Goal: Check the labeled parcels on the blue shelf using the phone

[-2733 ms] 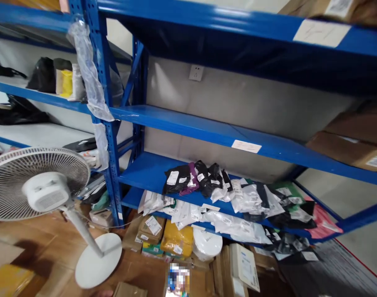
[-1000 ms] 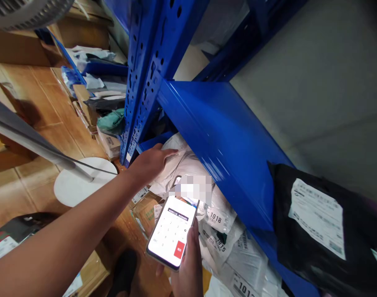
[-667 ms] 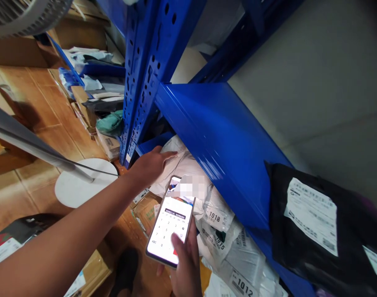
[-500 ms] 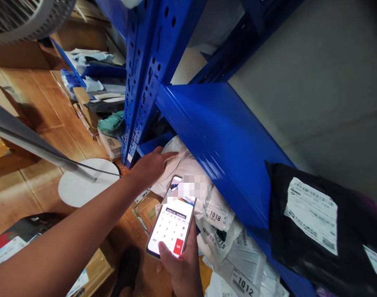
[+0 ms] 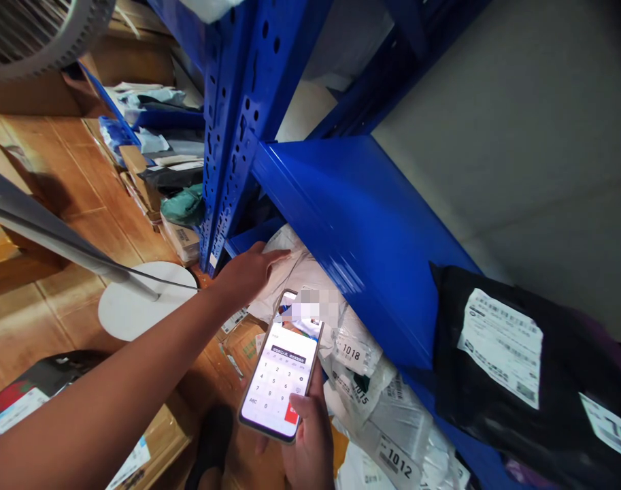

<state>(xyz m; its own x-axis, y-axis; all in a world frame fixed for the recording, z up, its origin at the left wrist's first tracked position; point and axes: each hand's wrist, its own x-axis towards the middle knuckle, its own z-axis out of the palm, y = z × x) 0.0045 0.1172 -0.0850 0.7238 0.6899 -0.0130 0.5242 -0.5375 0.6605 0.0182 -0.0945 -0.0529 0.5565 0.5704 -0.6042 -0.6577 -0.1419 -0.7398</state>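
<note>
My left hand [image 5: 249,272] reaches to a white plastic mailer bag [image 5: 298,273] under the blue shelf. Its thumb lies across the bag's face, while the other fingers curl out of sight at the bag's edge. In my right hand [image 5: 310,435] is a smartphone [image 5: 273,391], held in front of the parcels. A number keypad lights its screen, with a camera picture above, partly blurred out. My right thumb rests on the red key. Right of the phone lie bagged parcels labelled 1018 [image 5: 351,348], 1015 [image 5: 358,395] and 1012 [image 5: 396,459].
A blue metal shelf [image 5: 351,224] slants over the parcels, beside a perforated upright [image 5: 243,122]. A black parcel [image 5: 453,327] rests on it. On the left stand a fan's white round base [image 5: 131,313] and pole [image 5: 60,224]. Cardboard boxes [image 5: 172,435] sit on the tiled floor.
My right thumb has shifted up and right across the keypad, from its lower left to the red key. A pale entry bar now shows above the keypad. My left hand stays at the bag.
</note>
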